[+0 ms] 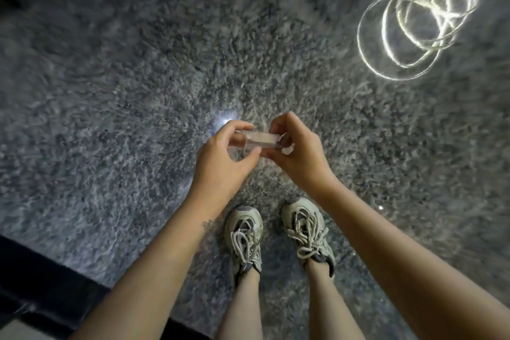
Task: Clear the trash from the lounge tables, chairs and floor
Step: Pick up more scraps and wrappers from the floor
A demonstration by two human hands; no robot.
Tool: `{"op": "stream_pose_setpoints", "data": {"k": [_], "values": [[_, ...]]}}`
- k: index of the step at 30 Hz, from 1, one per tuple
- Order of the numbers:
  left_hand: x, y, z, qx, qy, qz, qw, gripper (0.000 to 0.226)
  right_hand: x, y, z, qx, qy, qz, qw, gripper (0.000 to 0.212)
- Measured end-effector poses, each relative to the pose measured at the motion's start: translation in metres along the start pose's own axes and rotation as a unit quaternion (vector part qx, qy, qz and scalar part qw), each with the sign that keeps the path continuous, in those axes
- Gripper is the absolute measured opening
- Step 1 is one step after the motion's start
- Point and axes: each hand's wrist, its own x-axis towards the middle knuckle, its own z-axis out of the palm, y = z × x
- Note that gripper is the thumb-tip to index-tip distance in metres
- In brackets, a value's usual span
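Note:
A small clear plastic piece of trash (260,140), blurred and roughly box-shaped, is held out in front of me above the speckled grey floor (110,107). My left hand (226,154) pinches its left end between thumb and fingertips. My right hand (296,146) grips its right end with curled fingers. Both forearms reach forward from the bottom of the view. What exactly the piece is cannot be told through the blur.
My two feet in beige laced sneakers (244,240) stand on the floor right below the hands. Bright looping ring-shaped light reflections (416,30) lie on the floor at the upper right. A dark edge of furniture (41,290) runs across the lower left corner.

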Motion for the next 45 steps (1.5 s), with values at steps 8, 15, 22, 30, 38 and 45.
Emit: {"op": "stream_pose_setpoints", "data": {"k": [8, 15, 22, 30, 38, 45], "values": [[-0.047, 0.152, -0.003, 0.044, -0.057, 0.120, 0.990, 0.017, -0.071, -0.103, -0.094, 0.114, 0.158, 0.039, 0.980, 0.038], [-0.097, 0.240, 0.042, 0.056, -0.136, 0.180, 0.973, 0.020, -0.156, -0.129, -0.177, 0.181, 0.301, 0.078, 0.933, 0.037], [-0.153, 0.280, 0.135, 0.108, -0.223, 0.215, 0.945, 0.016, -0.247, -0.099, -0.233, 0.238, 0.404, 0.123, 0.875, 0.034], [-0.231, 0.318, 0.272, 0.174, -0.285, 0.254, 0.908, 0.026, -0.358, -0.046, -0.317, 0.271, 0.475, 0.183, 0.817, 0.032], [-0.305, 0.394, 0.408, 0.185, -0.324, 0.293, 0.881, 0.029, -0.451, -0.003, -0.431, 0.265, 0.537, 0.208, 0.773, 0.031], [-0.333, 0.432, 0.517, 0.192, -0.366, 0.302, 0.859, 0.012, -0.492, 0.048, -0.498, 0.263, 0.645, 0.227, 0.681, 0.034]]}}
